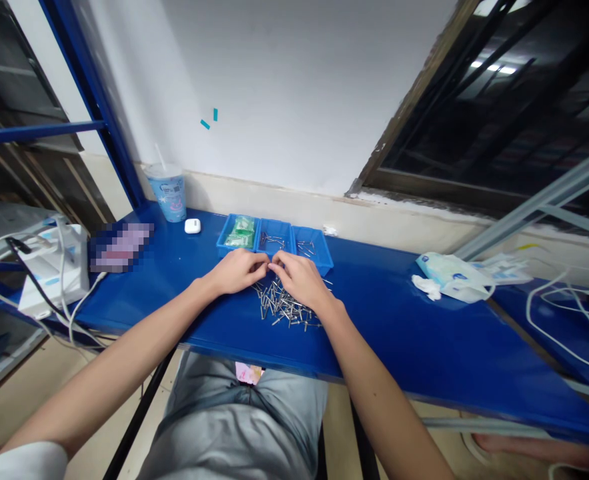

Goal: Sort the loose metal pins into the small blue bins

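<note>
Metal rivets [287,307] in a loose heap on the glossy blue bench [399,327], just on the body side of both grips: the right grip [300,280] nearer, its heel partly over the heap, and the left grip [237,272] just off the heap's upper left edge. No single long axis to the heap, only slim, shiny shanks with small flat heads crossing at every angle. Both grips curled nearly closed, fingertips [269,265] meeting between the two hands; no telling whether either has hold of a rivet, the fingers hiding anything so small. Just beyond the fingertips, three shallow blue plastic trays [274,225] side by side, with green packets [240,231] in the tray beyond the left grip and a few rivets in the other two. Farther out past the left grip, a small white case [192,226] and a paper cup with a straw [167,192]; farther still, white cables [49,267] around a white device [54,280]. Well out past the right grip, a crumpled tissue packet [449,277].
</note>
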Available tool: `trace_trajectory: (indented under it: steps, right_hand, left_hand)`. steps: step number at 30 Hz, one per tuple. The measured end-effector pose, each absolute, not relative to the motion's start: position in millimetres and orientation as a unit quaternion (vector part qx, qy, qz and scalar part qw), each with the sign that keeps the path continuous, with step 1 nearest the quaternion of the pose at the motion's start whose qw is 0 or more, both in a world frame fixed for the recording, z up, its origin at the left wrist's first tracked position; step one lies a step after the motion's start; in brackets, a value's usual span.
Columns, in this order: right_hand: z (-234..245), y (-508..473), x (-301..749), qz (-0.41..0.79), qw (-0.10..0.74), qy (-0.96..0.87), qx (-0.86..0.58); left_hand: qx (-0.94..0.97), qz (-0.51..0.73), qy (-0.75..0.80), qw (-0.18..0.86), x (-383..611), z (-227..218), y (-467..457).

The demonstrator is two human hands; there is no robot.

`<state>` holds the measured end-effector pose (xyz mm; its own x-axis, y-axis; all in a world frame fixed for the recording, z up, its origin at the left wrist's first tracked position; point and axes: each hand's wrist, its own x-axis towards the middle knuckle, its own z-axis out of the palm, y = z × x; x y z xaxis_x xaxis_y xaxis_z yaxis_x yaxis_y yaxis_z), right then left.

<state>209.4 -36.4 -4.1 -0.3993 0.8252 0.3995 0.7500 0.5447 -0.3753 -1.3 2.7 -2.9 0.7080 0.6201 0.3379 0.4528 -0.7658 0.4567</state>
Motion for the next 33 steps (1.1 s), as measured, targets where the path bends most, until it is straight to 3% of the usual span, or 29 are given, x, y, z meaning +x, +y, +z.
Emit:
trace_trajectory:
  steps: [33]
  right_hand:
    - [-7.1,-36.9,209.3,0.072,0.286,-0.836,-0.463]
  left_hand:
    - [0.909,0.236,0.301,0.166,-1.1,-3.8,2.9]
